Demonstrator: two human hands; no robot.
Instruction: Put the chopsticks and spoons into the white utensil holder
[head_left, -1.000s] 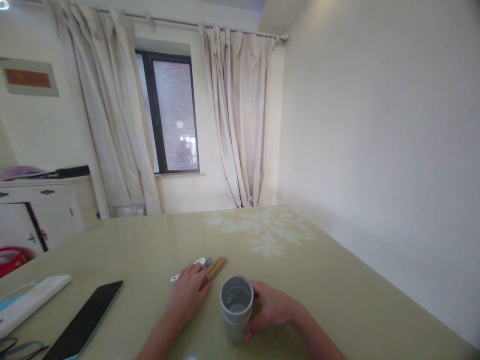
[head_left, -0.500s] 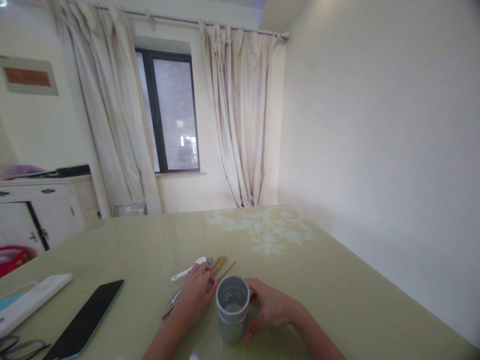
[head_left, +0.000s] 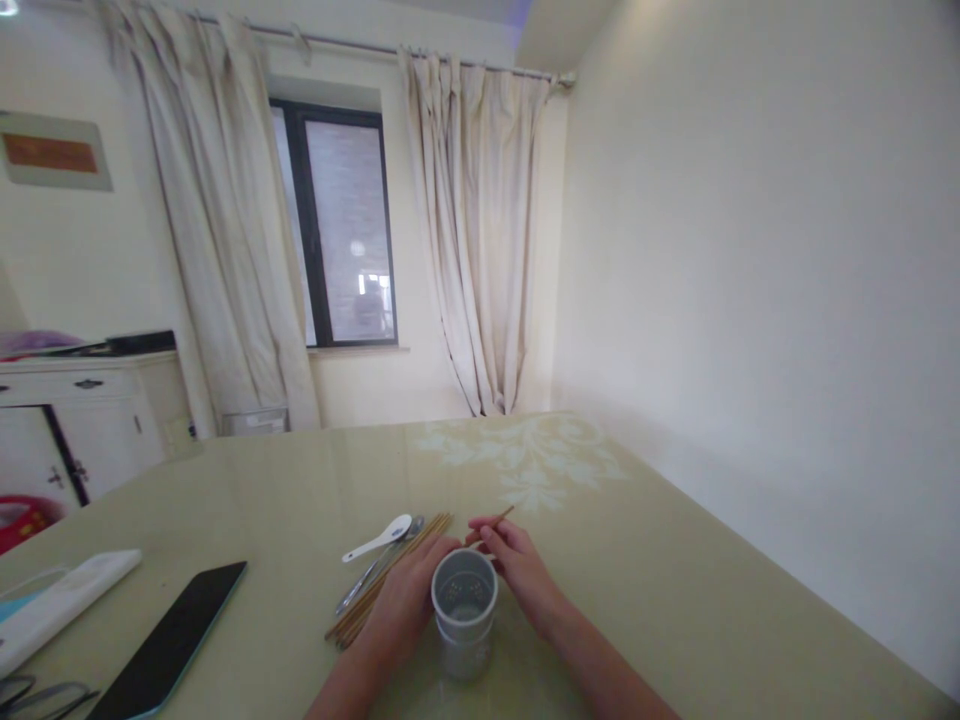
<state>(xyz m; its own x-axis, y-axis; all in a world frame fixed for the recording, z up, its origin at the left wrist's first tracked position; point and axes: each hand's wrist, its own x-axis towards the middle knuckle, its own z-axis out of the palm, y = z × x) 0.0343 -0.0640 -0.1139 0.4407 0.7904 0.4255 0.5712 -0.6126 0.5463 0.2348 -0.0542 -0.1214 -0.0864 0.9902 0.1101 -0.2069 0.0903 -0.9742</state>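
Note:
A grey cup-shaped utensil holder [head_left: 465, 640] with small holes in its bottom stands upright between my hands. My right hand [head_left: 521, 565], behind its right rim, pinches a brown chopstick [head_left: 501, 517] that slants up to the right. On the cup's left, my left hand [head_left: 412, 590] is closed, its fingertips at the lower end of that same chopstick; the cup partly hides them. Beside my left wrist lies a bundle of chopsticks [head_left: 361, 612]. A metal spoon [head_left: 365, 582] and a white soup spoon [head_left: 379, 538] rest alongside the bundle.
A black-screened phone or tablet [head_left: 176, 635] lies on the table at left. Near it are a white power strip [head_left: 71, 600] and dark cords or glasses frames [head_left: 45, 695]. The glossy table [head_left: 675, 610] meets a wall on the right.
My right hand has left the cup's side and moved up behind it, taking hold of a chopstick. My left hand has shifted right, off the bundle and towards the cup's rim. The cup stays put.

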